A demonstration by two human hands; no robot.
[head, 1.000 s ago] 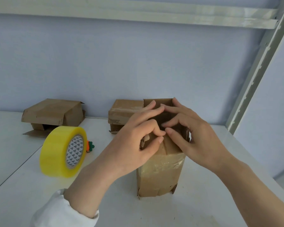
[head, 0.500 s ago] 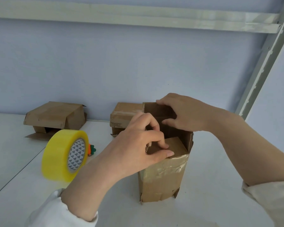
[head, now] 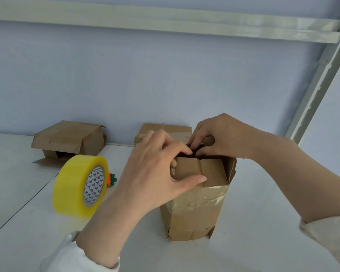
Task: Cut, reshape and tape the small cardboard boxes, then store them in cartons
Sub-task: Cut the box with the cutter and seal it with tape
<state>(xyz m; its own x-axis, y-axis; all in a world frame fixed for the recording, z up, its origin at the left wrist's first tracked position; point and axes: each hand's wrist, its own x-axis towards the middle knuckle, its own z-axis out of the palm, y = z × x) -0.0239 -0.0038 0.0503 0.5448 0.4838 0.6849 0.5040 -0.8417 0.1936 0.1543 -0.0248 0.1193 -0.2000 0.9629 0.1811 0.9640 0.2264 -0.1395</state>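
Note:
A small upright cardboard box [head: 194, 213] with clear tape on its front stands on the white table [head: 253, 222] at centre. Its near top flap [head: 202, 169] is folded down flat. My left hand [head: 155, 173] grips the box's top left corner, thumb pressed along the near flap's front edge. My right hand [head: 220, 138] reaches over from the right and pinches the far flap at the back rim with curled fingers. The inside of the box is hidden.
A yellow tape roll [head: 79, 185] stands on edge left of the box, a small orange and green object [head: 111, 179] behind it. Two other cardboard boxes sit by the wall: one at back left [head: 69, 140], another [head: 159, 132] behind my hands. A metal shelf post [head: 318, 83] rises at right.
My right hand has pulled the far flap down toward the opening. The near flap now lies flatter under my left thumb. The box has stayed in place.

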